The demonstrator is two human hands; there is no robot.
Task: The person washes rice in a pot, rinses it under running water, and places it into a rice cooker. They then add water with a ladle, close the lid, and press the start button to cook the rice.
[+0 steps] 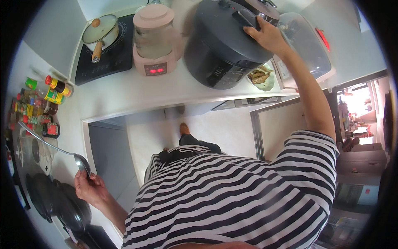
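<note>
My left hand (90, 187) pinches a metal ladle (82, 164) by its bowl. The ladle's long thin handle points up and left, over the side counter. With my right hand (271, 36) I grip the lid handle (247, 19) of a dark electric pressure cooker (214, 53) on the counter. Its lid appears to sit on the body, though I cannot tell whether it is locked. A plate of fried fish (261, 76) is close by the cooker's right side, partly behind it.
A pink electric kettle (156, 46) with a lit display stands left of the cooker. Beyond it, a lidded saucepan (101, 34) rests on an induction hob (119, 60). Several condiment bottles (51, 99) and black pans (62, 205) line the left counter. A translucent lidded bin (307, 46) is at right.
</note>
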